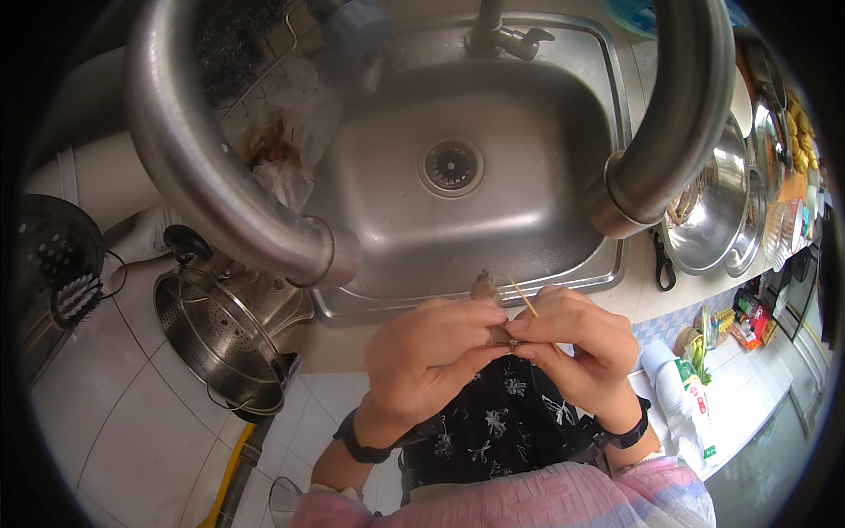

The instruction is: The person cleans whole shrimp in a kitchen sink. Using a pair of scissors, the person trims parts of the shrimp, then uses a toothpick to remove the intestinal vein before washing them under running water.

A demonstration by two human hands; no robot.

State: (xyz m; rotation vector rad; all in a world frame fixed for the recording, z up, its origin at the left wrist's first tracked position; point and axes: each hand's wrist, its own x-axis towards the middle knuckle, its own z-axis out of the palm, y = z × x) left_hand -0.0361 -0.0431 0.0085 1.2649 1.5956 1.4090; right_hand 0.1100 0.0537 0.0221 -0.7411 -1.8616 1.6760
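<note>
My left hand [429, 360] pinches a small grey-brown raw shrimp [486, 288], one end of which sticks up past the fingers. Between the thumb and fingers of my right hand [577, 343] is a thin wooden toothpick [523, 297], its point slanting up and to the left. The fingertips of both hands meet at the shrimp and hide much of its body. Both hands are over the front rim of a stainless steel sink [389, 152]. A black band circles each wrist.
Two thick curved metal tubes [178, 132] cross the upper view. A faucet [515, 43] stands behind the basin. Left are a plastic bag [290, 178], a perforated steamer pot [218, 336] and a brush [77, 297]. Metal bowls [716, 224] and a black handle [664, 264] are right.
</note>
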